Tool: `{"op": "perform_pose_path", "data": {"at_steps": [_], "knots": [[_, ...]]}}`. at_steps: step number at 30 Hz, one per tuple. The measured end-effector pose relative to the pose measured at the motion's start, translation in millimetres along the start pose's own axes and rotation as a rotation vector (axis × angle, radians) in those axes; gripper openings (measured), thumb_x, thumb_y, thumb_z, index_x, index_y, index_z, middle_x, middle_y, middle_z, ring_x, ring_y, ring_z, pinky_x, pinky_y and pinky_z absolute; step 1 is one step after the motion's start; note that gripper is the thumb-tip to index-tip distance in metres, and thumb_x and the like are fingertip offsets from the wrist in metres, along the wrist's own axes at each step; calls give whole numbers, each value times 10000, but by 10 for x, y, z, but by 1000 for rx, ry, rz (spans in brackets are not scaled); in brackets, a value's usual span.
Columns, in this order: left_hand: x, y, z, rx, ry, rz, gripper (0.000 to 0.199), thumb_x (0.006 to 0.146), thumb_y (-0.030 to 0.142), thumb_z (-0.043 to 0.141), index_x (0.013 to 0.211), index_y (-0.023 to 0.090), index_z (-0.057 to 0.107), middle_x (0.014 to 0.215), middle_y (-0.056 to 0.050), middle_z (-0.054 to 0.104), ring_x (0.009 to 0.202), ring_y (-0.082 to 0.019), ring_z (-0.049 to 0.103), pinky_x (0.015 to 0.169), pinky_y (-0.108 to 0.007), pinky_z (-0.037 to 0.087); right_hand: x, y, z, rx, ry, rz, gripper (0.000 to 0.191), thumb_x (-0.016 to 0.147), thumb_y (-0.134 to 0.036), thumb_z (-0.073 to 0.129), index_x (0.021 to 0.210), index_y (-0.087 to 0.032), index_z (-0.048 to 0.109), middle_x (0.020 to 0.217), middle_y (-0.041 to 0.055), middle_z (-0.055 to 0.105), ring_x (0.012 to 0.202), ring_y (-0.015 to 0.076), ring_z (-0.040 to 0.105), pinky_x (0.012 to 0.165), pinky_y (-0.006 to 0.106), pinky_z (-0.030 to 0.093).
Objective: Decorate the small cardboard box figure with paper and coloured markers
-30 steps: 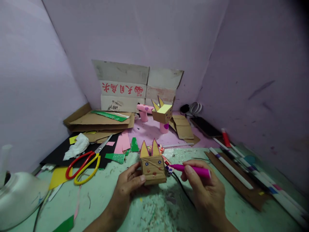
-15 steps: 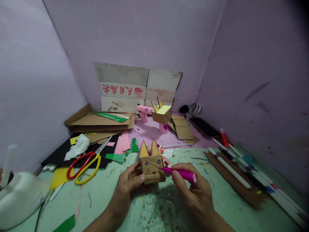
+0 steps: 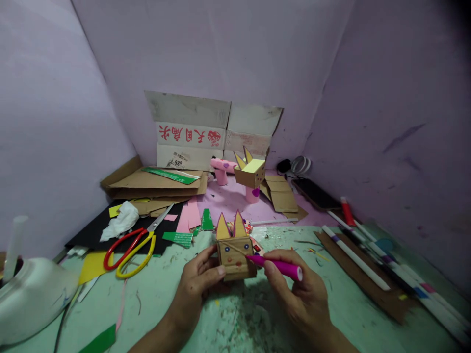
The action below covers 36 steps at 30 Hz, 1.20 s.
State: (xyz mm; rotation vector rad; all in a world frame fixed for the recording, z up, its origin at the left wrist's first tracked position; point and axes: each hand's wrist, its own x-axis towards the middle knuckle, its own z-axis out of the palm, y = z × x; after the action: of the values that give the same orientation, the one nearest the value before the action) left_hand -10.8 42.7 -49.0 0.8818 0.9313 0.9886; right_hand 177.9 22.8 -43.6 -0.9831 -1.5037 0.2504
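Note:
A small cardboard box with a drawn face and two yellow, purple-edged pointed ears is held upright above the green tabletop. Gripping its left side is my left hand, thumb on the front and other fingers partly hidden behind. My right hand pinches a magenta marker, whose tip meets the front of the box just below the right eye. Behind them a similar eared box rests on pink paper tubes.
Red-and-yellow scissors and white crumpled tissue lie at left, near folded cardboard. Several white markers and brown cardboard lie at right, below a dark phone. A white rounded object stands front left.
The whole view has shifted slightly, so things appear a little further right. Both hands keep their holds on the box and the marker.

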Motion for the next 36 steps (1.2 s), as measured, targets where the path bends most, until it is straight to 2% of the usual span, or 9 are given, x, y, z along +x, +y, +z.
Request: {"op": "perform_pose_path", "data": {"at_steps": [3, 9, 18, 24, 30, 36], "knots": [[-6, -10, -1, -3, 8, 4, 709, 686, 333, 732, 1314, 78, 521, 1209, -207, 665, 1078, -377, 627, 730, -365, 533, 0, -6, 3, -2, 5, -4, 124, 849, -133, 612, 912, -233, 650, 743, -23, 703, 623, 129, 677, 588, 191, 555], [-12, -18, -7, -10, 5, 1, 713, 686, 336, 738, 1318, 86, 523, 1194, -204, 673, 1075, -387, 627, 757, -392, 530, -7, -19, 5, -10, 27, 15, 103, 853, -150, 607, 895, -229, 656, 733, -4, 708, 620, 154, 682, 575, 228, 565], [-4, -11, -5, -16, -2, 2, 699, 672, 340, 754, 1290, 88, 547, 1182, -201, 681, 1055, -381, 639, 771, -403, 537, -13, 1, 6, -9, 20, -13, 127, 852, -136, 606, 919, -238, 641, 754, -32, 696, 640, 113, 668, 610, 175, 544], [-1, -10, -2, -15, 0, 2, 721, 683, 338, 744, 1316, 80, 516, 1206, -210, 670, 1068, -386, 635, 762, -399, 538, -14, -20, 9, -18, 31, 3, 112, 849, -142, 609, 892, -239, 646, 727, -35, 689, 620, 120, 660, 597, 191, 540], [-5, -8, -5, -15, -16, -2, 703, 690, 333, 736, 1305, 77, 512, 1185, -203, 682, 1085, -399, 624, 846, -454, 520, -3, -4, 18, -24, 22, -16, 124, 852, -135, 605, 915, -235, 643, 744, -19, 698, 625, 133, 668, 590, 208, 548], [-3, -18, 2, -7, 2, 2, 718, 691, 329, 733, 1319, 78, 492, 1204, -202, 672, 1087, -395, 623, 793, -417, 528, -17, -2, 9, -31, 5, -22, 125, 854, -134, 604, 919, -235, 639, 754, -25, 697, 643, 122, 671, 616, 191, 549]]}}
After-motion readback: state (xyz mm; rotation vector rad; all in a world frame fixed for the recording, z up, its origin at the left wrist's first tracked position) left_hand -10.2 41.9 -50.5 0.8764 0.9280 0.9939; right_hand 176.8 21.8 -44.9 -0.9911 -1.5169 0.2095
